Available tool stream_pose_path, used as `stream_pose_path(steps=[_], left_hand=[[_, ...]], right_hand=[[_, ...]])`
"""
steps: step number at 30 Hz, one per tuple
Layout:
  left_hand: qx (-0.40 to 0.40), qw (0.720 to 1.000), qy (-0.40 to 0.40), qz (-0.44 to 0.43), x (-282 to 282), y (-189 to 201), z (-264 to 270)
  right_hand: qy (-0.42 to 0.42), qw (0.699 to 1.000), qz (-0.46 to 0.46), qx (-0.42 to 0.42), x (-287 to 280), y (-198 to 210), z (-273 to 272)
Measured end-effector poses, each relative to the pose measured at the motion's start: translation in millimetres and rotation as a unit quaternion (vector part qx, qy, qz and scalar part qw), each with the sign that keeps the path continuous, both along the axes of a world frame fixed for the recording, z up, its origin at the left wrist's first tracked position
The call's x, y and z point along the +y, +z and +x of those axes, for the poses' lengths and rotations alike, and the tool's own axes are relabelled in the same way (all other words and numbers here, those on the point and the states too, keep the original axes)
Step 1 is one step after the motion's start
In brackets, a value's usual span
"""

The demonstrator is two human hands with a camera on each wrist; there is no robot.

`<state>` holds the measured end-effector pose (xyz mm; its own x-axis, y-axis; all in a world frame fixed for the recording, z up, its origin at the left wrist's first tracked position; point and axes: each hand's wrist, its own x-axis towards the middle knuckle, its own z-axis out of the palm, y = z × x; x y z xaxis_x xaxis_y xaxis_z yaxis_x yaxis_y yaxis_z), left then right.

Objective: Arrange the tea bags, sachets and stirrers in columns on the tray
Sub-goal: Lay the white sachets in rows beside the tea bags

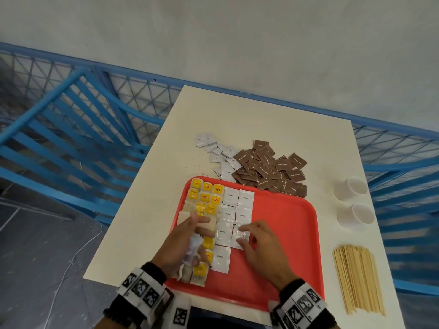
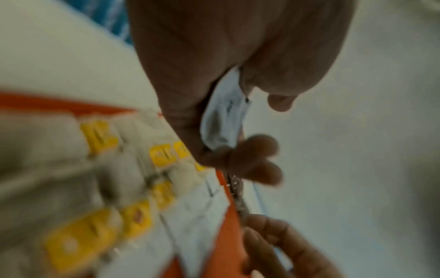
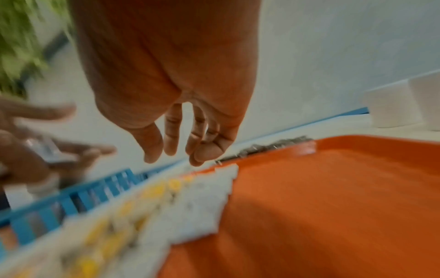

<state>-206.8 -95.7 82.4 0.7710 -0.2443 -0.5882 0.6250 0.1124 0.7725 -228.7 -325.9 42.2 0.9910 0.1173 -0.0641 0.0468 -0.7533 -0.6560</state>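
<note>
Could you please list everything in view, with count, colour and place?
Tray: one, red, near end of the table.
Table: one, cream, beside blue railings.
Tea bags: many, yellow-tagged, columns at the tray's left.
Coffee sachets on the tray: seven visible, white, two columns right of the tea bags.
Loose coffee sachets: a cluster, white, on the table beyond the tray.
Sugar sachets: a heap, brown, beyond the tray.
Cups: two, white, table's right edge.
Stirrers: a bundle, pale wood, right of the tray.
Left hand: holds a white sachet.
Right hand: fingers relaxed, over the sachet columns.
</note>
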Motion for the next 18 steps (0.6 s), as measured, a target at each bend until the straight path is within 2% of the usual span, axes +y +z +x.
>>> stream_pose_path(steps=[1, 3, 6, 8, 10, 12, 14, 16, 18], left_hand=[[0.052, 0.993, 0.008, -0.107, -1.8, 4.3, 0.4], [0.087, 0.97, -0.008, -0.228, -5.1, 8.4, 1.8], [0.062, 0.958, -0.051, -0.275, -15.9, 12.7, 4.6], [0.05, 0.956, -0.061, -0.281, -21.9, 16.0, 6.6], [0.04, 0.963, -0.066, -0.26, -25.0, 19.4, 8.0], [-0.005, 0.984, -0.086, -0.159, -25.3, 21.8, 6.8], [-0.046, 0.996, -0.063, -0.05, -23.3, 19.4, 5.0], [-0.053, 0.999, -0.002, 0.002, -18.5, 14.8, 5.3], [-0.064, 0.998, 0.005, 0.026, -15.1, 15.1, 7.8]], right_hand=[[-0.015, 0.999, 0.043, -0.022, 7.6, 15.2, 4.0], [-0.031, 0.991, 0.128, -0.029, 22.1, 45.8, 11.9], [0.029, 0.989, 0.133, 0.058, 37.8, 78.8, 17.1], [0.077, 0.979, 0.152, 0.112, 43.7, 83.6, 16.0], [0.046, 0.976, 0.178, 0.116, 43.0, 81.8, 17.1], [-0.04, 0.977, 0.183, 0.1, 36.1, 78.9, 21.1], [-0.09, 0.962, 0.225, 0.128, 26.7, 79.6, 22.8], [-0.076, 0.943, 0.264, 0.189, 20.1, 81.4, 20.3], [-0.062, 0.935, 0.275, 0.216, 19.5, 82.9, 16.8]])
